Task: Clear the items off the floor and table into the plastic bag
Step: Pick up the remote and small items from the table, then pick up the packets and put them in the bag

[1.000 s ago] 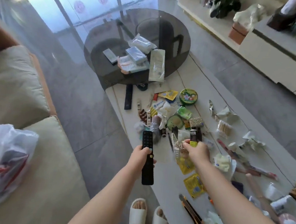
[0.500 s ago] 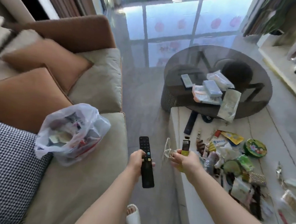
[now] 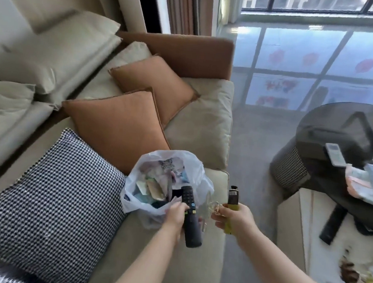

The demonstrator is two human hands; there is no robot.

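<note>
A white plastic bag [image 3: 192, 166], open and full of wrappers, sits on the beige sofa seat [image 3: 157, 261]. My left hand [image 3: 175, 215] grips a black remote control [image 3: 190, 216] at the bag's near rim, the remote's top end over the opening. Just right of the bag, my right hand [image 3: 233, 218] holds a yellow tube with a black cap [image 3: 232, 202] upright, plus a small clear crumpled wrapper [image 3: 209, 206] pinched at its fingers.
Two orange cushions [image 3: 124, 126] and a houndstooth cushion [image 3: 49, 196] lie on the sofa left of the bag. A dark round glass table [image 3: 340, 139] with packets and a white remote stands right. The white low table [image 3: 295, 217] with litter and a black remote [image 3: 333, 224] is at lower right.
I have turned left from the littered table toward the sofa. Both hands carried their items to the bag; the remote's top now reaches over the bag's opening.
</note>
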